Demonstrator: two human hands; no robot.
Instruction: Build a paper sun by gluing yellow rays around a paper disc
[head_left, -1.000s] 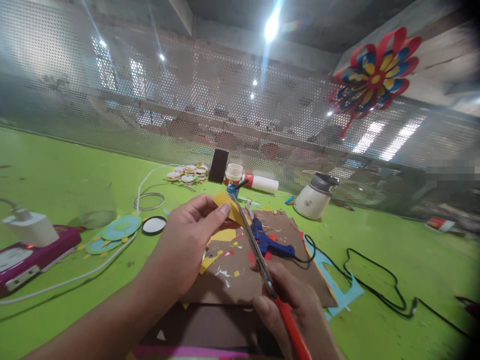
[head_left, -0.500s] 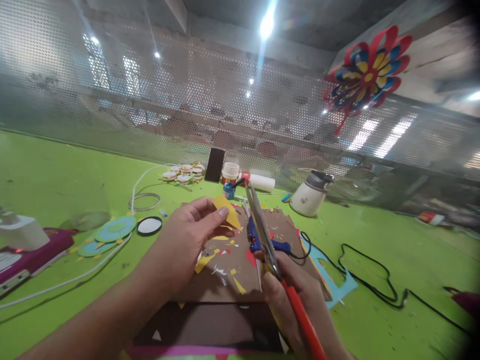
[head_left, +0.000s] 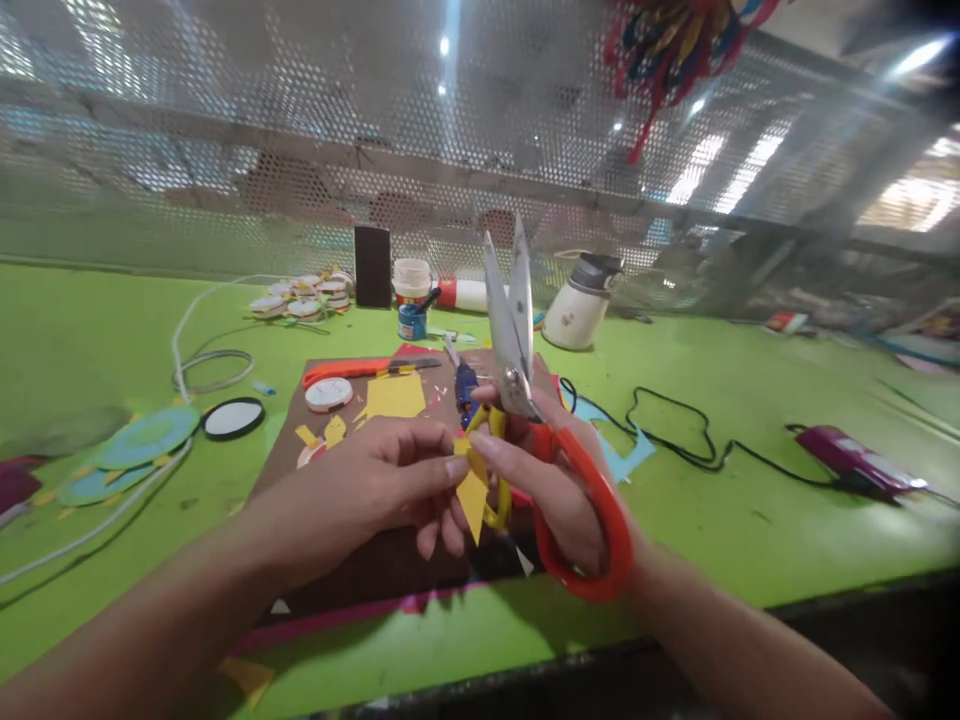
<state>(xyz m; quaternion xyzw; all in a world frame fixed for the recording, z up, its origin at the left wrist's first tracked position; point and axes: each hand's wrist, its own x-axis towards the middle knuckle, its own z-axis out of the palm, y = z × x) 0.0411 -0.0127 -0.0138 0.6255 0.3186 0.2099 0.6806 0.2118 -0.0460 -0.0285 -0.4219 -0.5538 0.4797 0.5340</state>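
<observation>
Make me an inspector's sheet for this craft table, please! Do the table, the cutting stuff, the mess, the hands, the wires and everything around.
Surface: green table, with a brown board on it.
Job's things: yellow paper piece; scissors, blades apart, pointing up.
Clutter: blue glue gun and paper scraps on the board; light-blue cutout to its right.
Left hand: pinches the yellow paper piece.
Right hand: holds the scissors.
Other people's hands: nothing seen.
Cables: black cable lies right; white cable curves left.
Surroundings: white jug at the back; perforated screen behind.
</observation>
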